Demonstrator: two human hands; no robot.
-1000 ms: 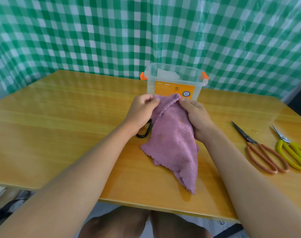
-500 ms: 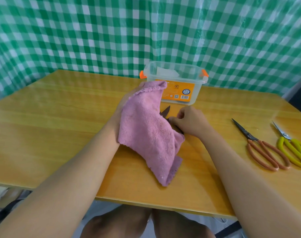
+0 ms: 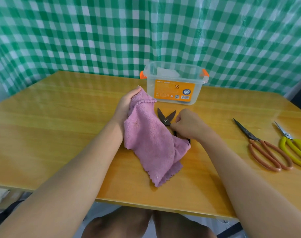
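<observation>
**Cloth in one hand, open scissors in the other**

My left hand [image 3: 127,103] is clenched on the far top edge of the purple cloth [image 3: 149,143], with the fabric bunched in the palm and the rest draped toward me over the table [image 3: 60,126]. My right hand [image 3: 189,125] is curled round the handles of the dark scissors [image 3: 166,117], thumb and forefinger pinching just behind the pivot. The handles are mostly hidden under the hand and a fold of cloth. The blades stand apart in a V, pointing away from me, just right of the cloth's upper part and near the middle of the table.

I judge the cloth to be light, limp and plush. It will sag and fold wherever it is not held, so a gathered handful suits it better than a corner. The scissors look stiff, fairly heavy metal, and the open edges and tips are the hazard. I would keep my hold on the handles and bring the cloth to the flat of a blade, not the edge.

Beyond the blades stands a clear plastic box [image 3: 173,86] with an orange label and orange clips. Well apart on the right lie red-handled scissors [image 3: 266,152] and yellow-handled scissors [image 3: 295,148].
</observation>
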